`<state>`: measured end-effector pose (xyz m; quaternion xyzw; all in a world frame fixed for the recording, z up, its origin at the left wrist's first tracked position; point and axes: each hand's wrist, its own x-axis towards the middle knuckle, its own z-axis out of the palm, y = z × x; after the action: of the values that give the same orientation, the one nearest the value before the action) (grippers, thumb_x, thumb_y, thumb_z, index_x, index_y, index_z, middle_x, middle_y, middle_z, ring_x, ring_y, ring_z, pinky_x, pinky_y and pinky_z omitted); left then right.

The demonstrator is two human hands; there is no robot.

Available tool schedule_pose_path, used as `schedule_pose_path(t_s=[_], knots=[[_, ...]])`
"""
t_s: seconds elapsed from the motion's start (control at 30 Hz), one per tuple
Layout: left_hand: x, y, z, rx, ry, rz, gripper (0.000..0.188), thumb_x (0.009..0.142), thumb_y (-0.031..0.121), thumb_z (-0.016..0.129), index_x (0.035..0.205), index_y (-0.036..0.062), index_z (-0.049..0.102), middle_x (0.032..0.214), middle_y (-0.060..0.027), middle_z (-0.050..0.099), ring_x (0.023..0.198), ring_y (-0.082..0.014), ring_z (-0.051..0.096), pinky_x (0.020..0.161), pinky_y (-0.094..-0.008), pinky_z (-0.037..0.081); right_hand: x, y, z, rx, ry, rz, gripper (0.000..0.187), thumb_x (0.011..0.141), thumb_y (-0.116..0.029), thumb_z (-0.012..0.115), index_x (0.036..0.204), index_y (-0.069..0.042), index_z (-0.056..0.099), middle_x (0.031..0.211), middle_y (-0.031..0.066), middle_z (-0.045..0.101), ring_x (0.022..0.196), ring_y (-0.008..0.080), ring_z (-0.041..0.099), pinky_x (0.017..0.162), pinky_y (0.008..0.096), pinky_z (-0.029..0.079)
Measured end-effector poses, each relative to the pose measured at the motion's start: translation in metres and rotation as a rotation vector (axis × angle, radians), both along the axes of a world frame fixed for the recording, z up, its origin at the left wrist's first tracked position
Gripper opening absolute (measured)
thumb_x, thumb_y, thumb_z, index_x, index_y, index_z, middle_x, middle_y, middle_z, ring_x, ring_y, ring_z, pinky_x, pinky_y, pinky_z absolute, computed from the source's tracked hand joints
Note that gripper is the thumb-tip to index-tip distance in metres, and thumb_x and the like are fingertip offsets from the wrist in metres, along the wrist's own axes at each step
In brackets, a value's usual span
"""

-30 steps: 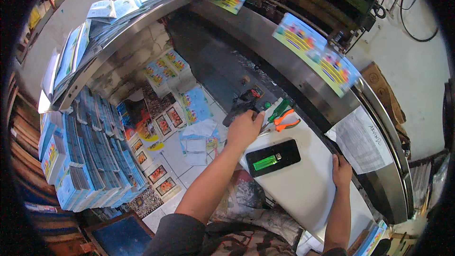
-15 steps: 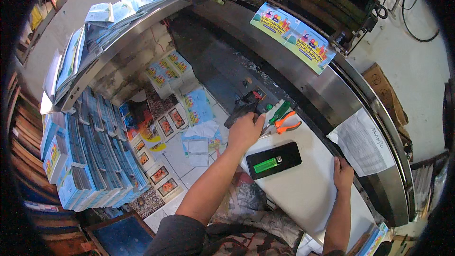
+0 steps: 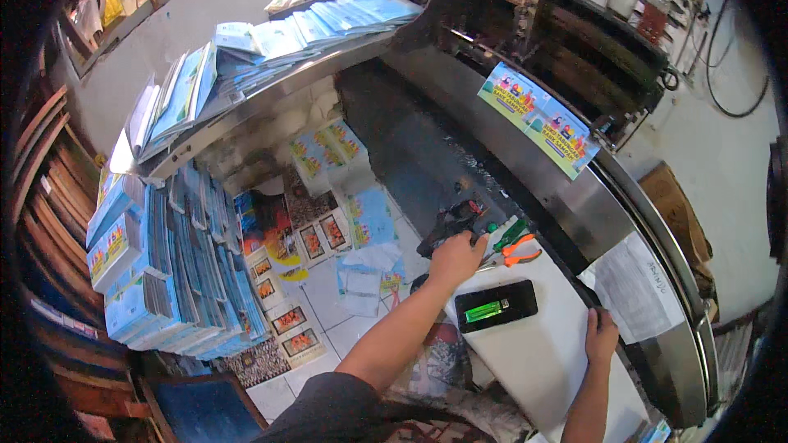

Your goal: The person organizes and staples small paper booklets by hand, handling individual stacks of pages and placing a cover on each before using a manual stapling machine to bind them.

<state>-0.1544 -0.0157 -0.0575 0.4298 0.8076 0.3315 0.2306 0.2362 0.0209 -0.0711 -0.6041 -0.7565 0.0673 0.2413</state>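
My left hand lies at the far left edge of a white board, beside pliers with orange handles and a green-handled tool. Its fingers are bent, and what they may hold is hidden. Against the board's right edge rests my right hand, fingers curled, their tips partly out of sight. Between the hands a black phone lies flat with a green lighter on top. A crumpled black bag sits just beyond my left hand.
Tall stacks of blue booklets stand at the left. More booklets line a metal ledge above. A printed cover sheet and a handwritten paper lie on the curved metal machine edge. Sheets cover part of the tiled floor.
The whole view has shifted, so the scene sits further right and mostly lower. Both hands keep about the same places at the board; the phone and lighter have stayed put on it.
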Motion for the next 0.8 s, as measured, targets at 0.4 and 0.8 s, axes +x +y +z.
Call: schedule_pose_path(t_s=[0.4,0.8], knots=[[-0.090,0.012,-0.062,0.282,-0.655,0.105,0.047,0.099,0.033,0.054,0.134,0.0015,0.052,0.126,-0.0148,0.059,0.118,-0.0243,0.055,0.098,-0.0333,0.043,0.080,-0.186,0.116,0.092,0.345,-0.162,0.055,0.086,-0.022,0.072,0.133,-0.005,0.051,0.134,0.0185,0.054,0.124,0.0366,0.052,0.105,0.0417,0.042],[0.225,-0.005,0.004,0.557,-0.356,-0.760,0.030,0.098,0.021,0.058,0.117,-0.0016,0.058,0.115,-0.0105,0.060,0.107,-0.0206,0.057,0.094,-0.0341,0.045,0.287,-0.434,0.048,0.492,1.781,-1.176,0.061,0.091,-0.054,0.060,0.124,-0.003,0.055,0.107,0.0127,0.067,0.082,0.0205,0.067,0.055,0.0334,0.054]])
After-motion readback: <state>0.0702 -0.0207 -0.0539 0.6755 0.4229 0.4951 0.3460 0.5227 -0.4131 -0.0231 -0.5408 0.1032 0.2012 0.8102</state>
